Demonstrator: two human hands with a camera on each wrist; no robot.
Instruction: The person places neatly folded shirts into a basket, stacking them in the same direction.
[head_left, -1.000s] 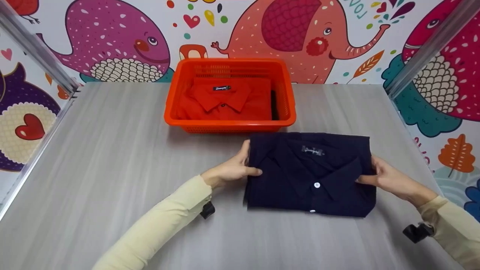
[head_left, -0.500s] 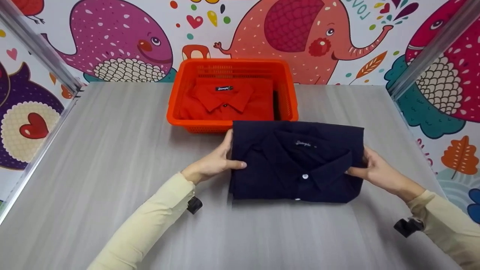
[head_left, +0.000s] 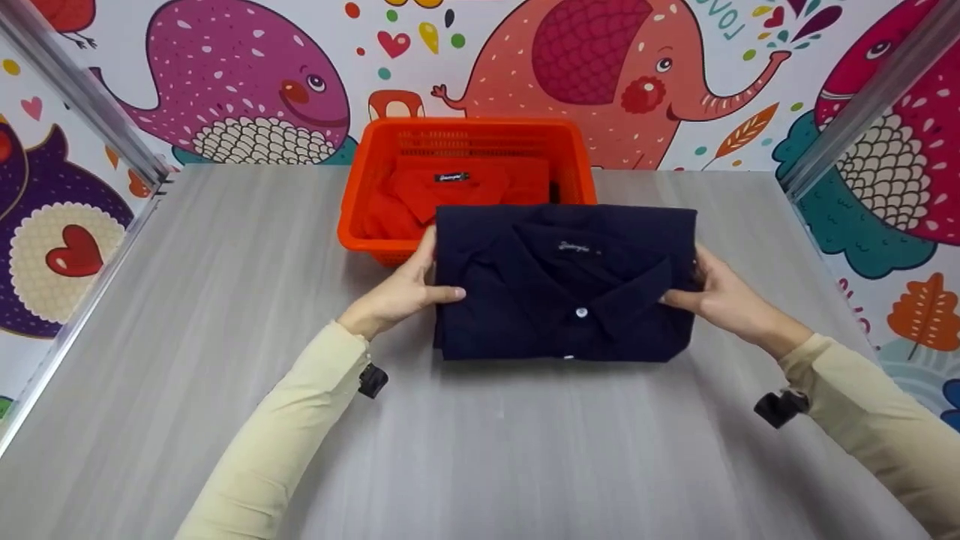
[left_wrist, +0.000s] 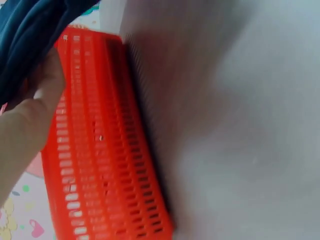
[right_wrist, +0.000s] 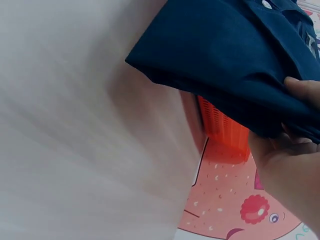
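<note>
A folded navy blue shirt (head_left: 510, 322), collar up with white buttons, is held level between both hands, raised off the table. My left hand (head_left: 401, 294) grips its left edge, thumb on top and fingers beneath. On the opposite edge my right hand (head_left: 731, 304) pinches it the same way; in the right wrist view the shirt (right_wrist: 215, 45) hangs over the table. Its far edge overlaps the front of an orange plastic basket (head_left: 352, 202) in the head view. Inside the basket lies a folded red shirt (head_left: 472, 191), partly hidden behind the navy one.
The pale wood-grain table (head_left: 225, 300) carries the basket near its back edge. A wall with cartoon animals (head_left: 247, 82) rises behind, and metal posts (head_left: 862, 97) stand at the corners. Something dark (head_left: 554, 193) shows beside the red shirt.
Both hands have carried the navy shirt up, leftward and away from the body, from in front of the basket to over its front rim. The basket and red shirt stay in place.
</note>
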